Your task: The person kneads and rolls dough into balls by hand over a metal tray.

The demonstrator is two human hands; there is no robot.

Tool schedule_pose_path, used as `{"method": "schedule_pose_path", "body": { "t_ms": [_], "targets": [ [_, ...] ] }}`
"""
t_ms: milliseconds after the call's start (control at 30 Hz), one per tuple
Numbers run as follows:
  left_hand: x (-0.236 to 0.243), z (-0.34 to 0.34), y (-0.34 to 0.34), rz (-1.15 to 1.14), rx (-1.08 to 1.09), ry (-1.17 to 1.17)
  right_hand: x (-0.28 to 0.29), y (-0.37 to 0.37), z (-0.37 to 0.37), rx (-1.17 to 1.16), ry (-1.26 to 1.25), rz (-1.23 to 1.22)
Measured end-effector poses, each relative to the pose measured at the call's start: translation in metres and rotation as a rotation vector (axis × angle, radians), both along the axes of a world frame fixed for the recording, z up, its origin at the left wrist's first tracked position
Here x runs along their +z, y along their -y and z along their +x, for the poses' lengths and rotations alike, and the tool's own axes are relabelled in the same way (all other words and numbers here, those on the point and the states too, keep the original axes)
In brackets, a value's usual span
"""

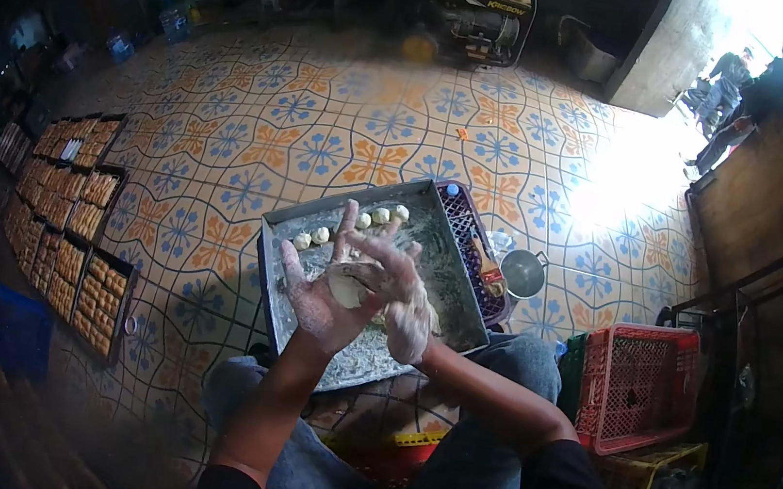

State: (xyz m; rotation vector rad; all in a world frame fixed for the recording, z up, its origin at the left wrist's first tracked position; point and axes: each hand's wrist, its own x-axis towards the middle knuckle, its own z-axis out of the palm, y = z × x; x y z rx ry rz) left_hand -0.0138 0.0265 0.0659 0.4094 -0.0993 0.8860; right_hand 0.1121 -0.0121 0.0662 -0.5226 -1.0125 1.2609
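My left hand (314,303) is palm up with fingers spread, holding a pale piece of dough (347,288) in its palm. My right hand (409,315) curves over that palm with bent fingers on the dough. Both hands are coated white and are above a floured metal tray (456,323), where a row of several small dough balls (380,216) lies at the far side. The tray's middle is partly hidden by my hands.
At right are a purple crate (472,225) with a brush (490,278), a metal pot (523,273) and a red crate (637,392). Trays of baked pieces (64,204) line the left floor. A generator (467,24) stands behind; people (742,97) are in the bright doorway.
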Motion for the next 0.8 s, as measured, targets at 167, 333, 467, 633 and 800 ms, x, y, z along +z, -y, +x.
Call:
{"method": "schedule_pose_path", "body": {
  "t_ms": [167,333,467,633,800],
  "targets": [
    [0.026,0.019,0.017,-0.181,0.048,0.034,0.023,-0.041,0.040,-0.134,0.846,0.627],
    [-0.004,0.012,0.012,-0.110,0.035,-0.056,-0.001,-0.048,0.028,-0.074,0.859,0.549],
    [0.007,0.002,0.012,-0.026,-0.067,0.027,-0.016,-0.036,0.018,0.108,0.817,0.622],
    [0.001,-0.005,0.014,-0.176,0.004,-0.016,-0.013,-0.033,0.029,-0.154,0.864,0.544],
    [0.003,-0.005,0.016,-0.262,0.025,-0.038,-0.026,-0.022,0.005,-0.063,0.513,0.386]
  ]
}}
